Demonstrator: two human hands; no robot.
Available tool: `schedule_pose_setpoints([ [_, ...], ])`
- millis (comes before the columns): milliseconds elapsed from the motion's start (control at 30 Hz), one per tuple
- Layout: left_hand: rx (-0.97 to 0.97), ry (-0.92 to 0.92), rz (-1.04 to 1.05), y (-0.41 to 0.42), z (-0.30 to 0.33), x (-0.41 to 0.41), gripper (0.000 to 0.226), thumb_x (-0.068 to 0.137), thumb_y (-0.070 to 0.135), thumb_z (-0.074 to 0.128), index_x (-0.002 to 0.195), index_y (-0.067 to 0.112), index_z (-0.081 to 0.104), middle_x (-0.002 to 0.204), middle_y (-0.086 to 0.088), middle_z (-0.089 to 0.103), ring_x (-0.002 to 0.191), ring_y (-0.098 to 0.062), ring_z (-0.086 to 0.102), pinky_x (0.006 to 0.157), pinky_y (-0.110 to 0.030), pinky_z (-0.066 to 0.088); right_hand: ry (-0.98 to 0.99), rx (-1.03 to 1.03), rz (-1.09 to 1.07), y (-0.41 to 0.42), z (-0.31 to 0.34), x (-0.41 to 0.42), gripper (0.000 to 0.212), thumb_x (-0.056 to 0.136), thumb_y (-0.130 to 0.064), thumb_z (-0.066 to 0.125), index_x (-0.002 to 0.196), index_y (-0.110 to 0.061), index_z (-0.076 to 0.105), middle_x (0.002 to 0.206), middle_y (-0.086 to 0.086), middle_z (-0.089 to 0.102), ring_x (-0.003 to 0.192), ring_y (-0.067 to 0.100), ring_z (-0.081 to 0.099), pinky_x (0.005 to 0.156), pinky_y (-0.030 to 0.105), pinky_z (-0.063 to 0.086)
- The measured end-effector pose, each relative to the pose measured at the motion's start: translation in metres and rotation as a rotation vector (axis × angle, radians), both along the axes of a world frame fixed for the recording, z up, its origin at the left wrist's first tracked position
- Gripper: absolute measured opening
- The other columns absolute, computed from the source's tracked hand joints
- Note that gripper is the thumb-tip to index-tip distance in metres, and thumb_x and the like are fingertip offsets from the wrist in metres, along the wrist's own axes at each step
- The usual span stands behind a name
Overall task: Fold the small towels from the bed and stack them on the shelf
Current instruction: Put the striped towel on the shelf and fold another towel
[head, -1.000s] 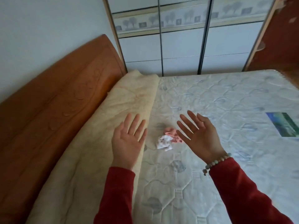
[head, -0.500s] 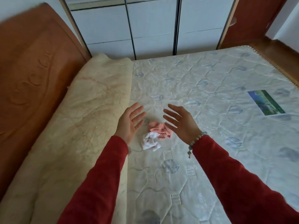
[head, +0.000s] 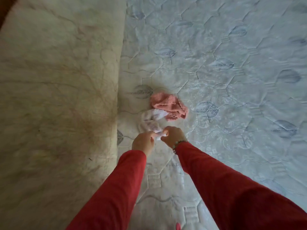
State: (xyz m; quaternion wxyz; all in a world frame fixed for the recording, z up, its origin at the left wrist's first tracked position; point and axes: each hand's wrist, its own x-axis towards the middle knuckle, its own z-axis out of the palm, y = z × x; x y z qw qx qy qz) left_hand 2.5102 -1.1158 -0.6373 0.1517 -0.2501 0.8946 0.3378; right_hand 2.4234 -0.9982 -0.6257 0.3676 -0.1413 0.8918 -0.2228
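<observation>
A crumpled white towel (head: pixel 152 121) lies on the bed's quilted mattress (head: pixel 232 80), bunched into a loose heap. Its near corner is taken up by both hands at once. The left hand (head: pixel 144 143) pinches that corner between thumb and curled fingers (head: pixel 150 133), and the right hand (head: pixel 173 136) grips the same bit of cloth from the other side, its fingers folded round it, so the two hands almost meet over the towel's near edge.

Touching the white towel on its far side is a crumpled pink towel (head: pixel 169 106), also in a heap, with one fold lying against the white cloth. Neither hand touches the pink towel.

A bead bracelet (head: pixel 178 144) sits on the right wrist, just behind the white towel's held corner. Both arms wear red sleeves (head: pixel 116 188) that run back from the towel toward the camera.

To the left of the white towel, close by but not touching it, runs the rounded edge of a cream quilt (head: pixel 58 97), which covers that side of the bed. The mattress around the towel carries a stitched pattern with grey-blue leaf prints.
</observation>
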Motion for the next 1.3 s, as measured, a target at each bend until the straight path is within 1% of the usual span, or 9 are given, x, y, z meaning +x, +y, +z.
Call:
schedule_pose_setpoints([
  [200, -0.092, 0.015, -0.035, -0.002, -0.052, -0.011, 0.053, 0.090, 0.003, 0.056, 0.138, 0.024, 0.052, 0.134, -0.008, 0.051, 0.123, -0.027, 0.051, 0.100, -0.039, 0.046, 0.221, 0.098, 0.116, -0.020, -0.051, 0.008, 0.043, 0.087, -0.035, 0.067, 0.123, -0.015, 0.056, 0.126, 0.008, 0.050, 0.119, 0.029, 0.049, 0.092, 0.041, 0.048],
  [467, -0.214, 0.243, 0.012, 0.004, -0.040, -0.004, 0.023, 0.084, 0.022, 0.074, 0.105, 0.014, 0.070, 0.117, -0.009, 0.059, 0.109, -0.029, 0.053, 0.084, -0.041, 0.053, 0.244, -0.136, -0.023, -0.004, -0.034, 0.003, 0.022, 0.083, -0.006, 0.057, 0.102, -0.005, 0.067, 0.104, 0.015, 0.061, 0.099, 0.035, 0.056, 0.081, 0.038, 0.045],
  [633, -0.305, 0.329, -0.169, -0.001, -0.010, 0.010, 0.015, 0.072, 0.018, 0.076, 0.082, 0.013, 0.065, 0.083, -0.004, 0.070, 0.083, -0.027, 0.065, 0.074, -0.040, 0.051, 0.384, -0.129, 0.068, 0.017, -0.001, 0.000, 0.015, 0.078, 0.005, 0.052, 0.088, -0.002, 0.060, 0.094, 0.014, 0.060, 0.090, 0.035, 0.055, 0.069, 0.035, 0.040],
  [700, -0.288, 0.295, -0.183, -0.001, 0.006, 0.017, 0.013, 0.075, 0.011, 0.073, 0.084, 0.010, 0.064, 0.074, -0.008, 0.070, 0.070, -0.031, 0.066, 0.068, -0.038, 0.049, 0.381, -0.180, 0.033, 0.023, 0.012, -0.001, 0.015, 0.076, 0.008, 0.052, 0.085, 0.000, 0.062, 0.090, 0.015, 0.062, 0.083, 0.035, 0.057, 0.066, 0.032, 0.037],
  [833, -0.103, 0.109, -0.030, -0.002, 0.031, 0.040, 0.016, 0.087, 0.016, 0.063, 0.102, 0.011, 0.059, 0.087, -0.005, 0.070, 0.078, -0.026, 0.065, 0.069, -0.036, 0.050, 0.377, -0.278, -0.108, 0.036, 0.047, -0.001, 0.014, 0.077, 0.004, 0.061, 0.084, -0.002, 0.071, 0.091, 0.015, 0.065, 0.081, 0.030, 0.060, 0.068, 0.029, 0.039],
  [1000, 0.009, 0.013, 0.093, 0.006, 0.057, 0.068, 0.024, 0.090, 0.021, 0.061, 0.073, 0.005, 0.063, 0.071, -0.005, 0.058, 0.075, -0.025, 0.058, 0.061, -0.027, 0.030, 0.382, -0.336, -0.210, 0.049, 0.087, 0.006, 0.014, 0.081, -0.003, 0.062, 0.085, -0.007, 0.076, 0.091, 0.010, 0.070, 0.081, 0.019, 0.059, 0.070, 0.021, 0.036],
  [1100, 0.031, 0.054, 0.162, 0.005, 0.074, 0.083, 0.021, 0.094, 0.024, 0.060, 0.085, 0.007, 0.067, 0.077, -0.002, 0.060, 0.078, -0.020, 0.057, 0.060, -0.022, 0.027, 0.369, -0.313, -0.266, 0.055, 0.108, 0.008, 0.018, 0.085, -0.007, 0.061, 0.092, -0.007, 0.077, 0.092, 0.011, 0.075, 0.081, 0.019, 0.061, 0.069, 0.021, 0.037],
  [1200, 0.052, 0.123, 0.263, -0.005, 0.094, 0.086, 0.023, 0.095, 0.024, 0.059, 0.104, 0.004, 0.068, 0.090, -0.008, 0.067, 0.085, -0.022, 0.060, 0.065, -0.023, 0.033, 0.334, -0.347, -0.392, 0.066, 0.125, 0.005, 0.018, 0.085, -0.012, 0.064, 0.096, -0.007, 0.078, 0.092, 0.015, 0.076, 0.086, 0.026, 0.066, 0.079, 0.030, 0.050],
  [1300, 0.201, 0.213, 0.433, -0.017, 0.124, 0.075, 0.024, 0.095, 0.023, 0.060, 0.105, 0.001, 0.063, 0.081, -0.003, 0.058, 0.079, -0.022, 0.060, 0.077, -0.035, 0.053, 0.238, -0.463, -0.509, 0.073, 0.136, -0.001, 0.015, 0.080, -0.011, 0.068, 0.086, -0.016, 0.080, 0.080, 0.011, 0.076, 0.083, 0.029, 0.072, 0.085, 0.045, 0.058],
])
